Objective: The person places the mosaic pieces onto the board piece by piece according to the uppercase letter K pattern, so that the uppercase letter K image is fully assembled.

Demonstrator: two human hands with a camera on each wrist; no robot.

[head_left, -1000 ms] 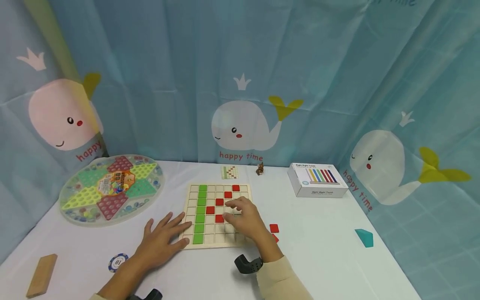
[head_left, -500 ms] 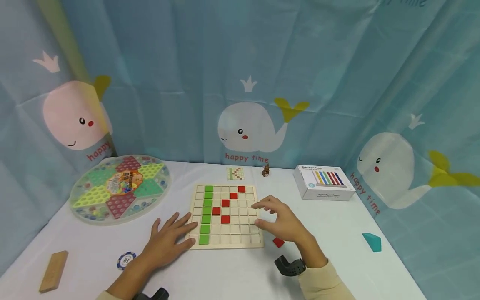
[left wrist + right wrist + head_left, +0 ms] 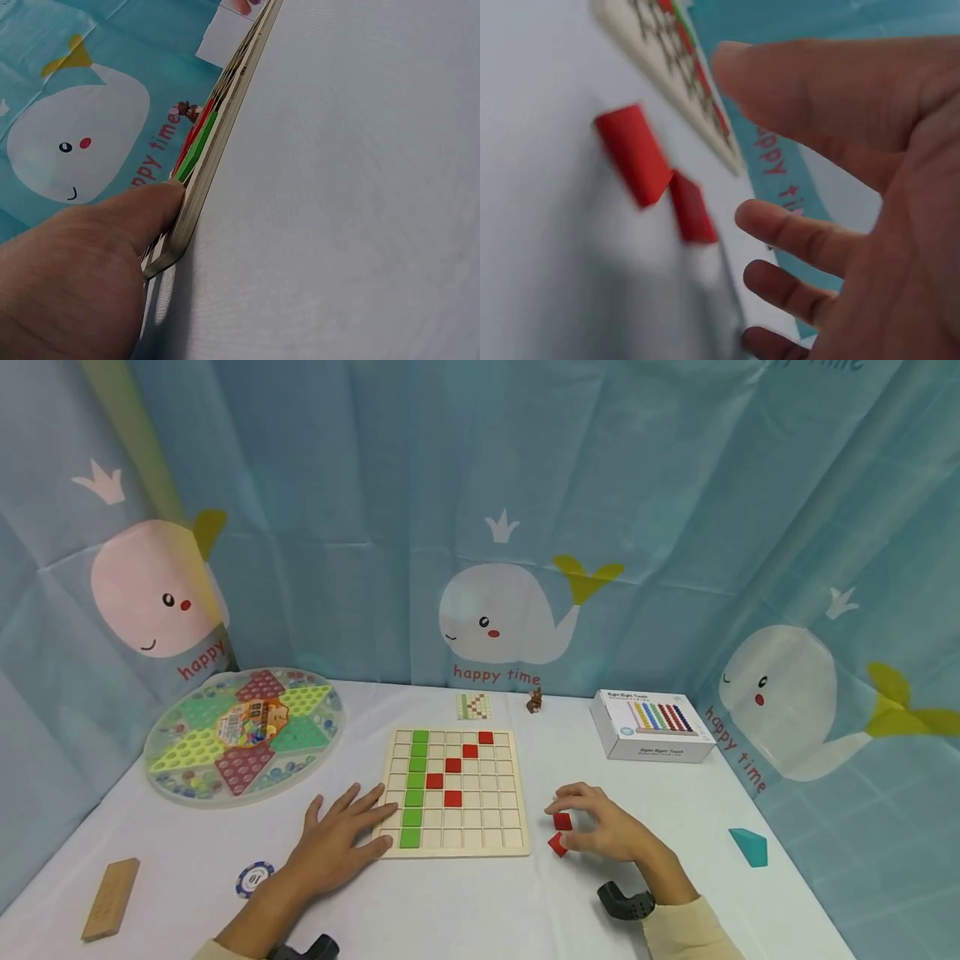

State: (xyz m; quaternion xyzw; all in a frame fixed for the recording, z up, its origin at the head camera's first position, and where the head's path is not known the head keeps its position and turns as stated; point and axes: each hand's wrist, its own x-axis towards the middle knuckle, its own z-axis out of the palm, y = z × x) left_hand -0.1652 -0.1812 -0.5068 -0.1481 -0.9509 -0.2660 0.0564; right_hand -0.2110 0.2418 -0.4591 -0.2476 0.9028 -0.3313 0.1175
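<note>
A wooden grid board point(image 3: 480, 853) lies on the white table, with a column of green tiles point(image 3: 414, 798) at its left and several red tiles point(image 3: 453, 798) in a slanting line. My left hand point(image 3: 333, 843) rests with spread fingers on the board's left edge; the left wrist view shows its thumb point(image 3: 154, 210) on the corner. Right of the board, my right hand point(image 3: 607, 828) hovers over two loose red tiles, one farther point(image 3: 562, 821) and one nearer point(image 3: 557, 844). The right wrist view shows its thumb and fingers apart with nothing between them.
Behind the board lie a small pattern card point(image 3: 473, 706) and a squirrel-like figurine point(image 3: 534, 701). A white box point(image 3: 652, 727) and a teal piece point(image 3: 750, 847) are at the right. Left are a round marble game board point(image 3: 243, 735), a poker chip point(image 3: 254, 878) and a wooden block point(image 3: 110, 899).
My right hand has moved from over the board to the right, down to the two loose red tiles. The left hand stays on the board's edge. The head view has shifted slightly.
</note>
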